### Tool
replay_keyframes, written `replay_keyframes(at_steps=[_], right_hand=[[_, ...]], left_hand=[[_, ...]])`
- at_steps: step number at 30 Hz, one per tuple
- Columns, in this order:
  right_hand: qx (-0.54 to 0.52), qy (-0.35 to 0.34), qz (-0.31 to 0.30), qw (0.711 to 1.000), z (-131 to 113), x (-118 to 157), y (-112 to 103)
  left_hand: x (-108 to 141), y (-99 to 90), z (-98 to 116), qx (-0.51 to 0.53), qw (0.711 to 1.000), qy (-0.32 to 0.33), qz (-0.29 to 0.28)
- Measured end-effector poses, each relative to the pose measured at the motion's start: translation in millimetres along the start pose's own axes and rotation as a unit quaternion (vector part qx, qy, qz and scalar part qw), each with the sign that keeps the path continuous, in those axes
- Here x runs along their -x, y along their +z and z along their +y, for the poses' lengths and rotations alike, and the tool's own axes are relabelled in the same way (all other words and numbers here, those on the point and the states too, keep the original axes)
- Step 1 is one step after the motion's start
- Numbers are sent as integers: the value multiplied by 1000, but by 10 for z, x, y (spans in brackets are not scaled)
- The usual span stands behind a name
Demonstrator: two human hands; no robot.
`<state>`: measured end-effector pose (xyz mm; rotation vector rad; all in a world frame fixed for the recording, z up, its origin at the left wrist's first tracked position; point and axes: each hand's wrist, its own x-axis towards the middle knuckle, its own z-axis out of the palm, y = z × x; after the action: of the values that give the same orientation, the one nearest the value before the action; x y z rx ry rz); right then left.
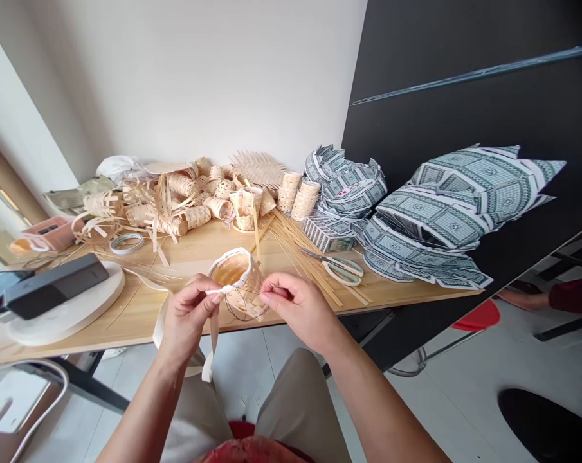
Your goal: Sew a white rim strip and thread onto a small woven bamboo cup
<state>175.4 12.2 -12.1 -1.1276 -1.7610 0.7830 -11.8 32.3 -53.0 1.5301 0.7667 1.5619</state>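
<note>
A small woven basket (250, 280) is held at the table's front edge, its mouth tilted up and a white band running around the rim. My left hand (187, 315) pinches the white fabric strip (212, 341) beside that rim. The strip's loose end hangs below, and another length trails left across the table. At the basket's right side, my right hand (303, 308) has its thumb and forefinger pressed together on a dark thread (240, 314). The thread loops loosely in front of the basket. Whether a needle is in those fingers cannot be made out.
Scissors (341, 269) lie right of the basket by thin bamboo strips (295, 241). Several small woven baskets (184, 186) crowd the back. Folded-card shapes (430, 206) fill the right end. A tape roll (127, 243) and a black device (59, 286) on a white round board stand left.
</note>
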Motion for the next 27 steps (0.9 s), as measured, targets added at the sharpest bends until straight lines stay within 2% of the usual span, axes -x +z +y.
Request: replay_keyframes(at_steps=[3,6,7,9,12,14,17,20,24,27], right_hand=[[-24,37,-87,995,10,3,-79],[12,34,-84,996,23,-6,-148],[35,26,-59,997,30,-9,-155],[88,8,41,995,53,-12,-135],[151,-3,207,967,116,8,-59],[152,13,240,959,170,34,-19],[127,47,208,969,234,85,-7],[119,64,164,977,214,153,-8],[65,77,170,980,54,291,21],[-39,80,142,986,-42,438,5]], left_hand=[[-9,-23,5,-8,1000,-4,5],[-19,-30,37,10,999,-47,-20],[-21,-24,50,22,997,-65,-32],[-26,4,75,54,994,-87,-45],[-36,59,91,86,993,-83,-21],[-45,85,83,86,994,-69,18],[-53,99,48,75,993,-49,75],[-49,104,8,43,994,-41,92],[-49,92,1,-110,989,37,92],[-71,45,40,-238,960,99,113]])
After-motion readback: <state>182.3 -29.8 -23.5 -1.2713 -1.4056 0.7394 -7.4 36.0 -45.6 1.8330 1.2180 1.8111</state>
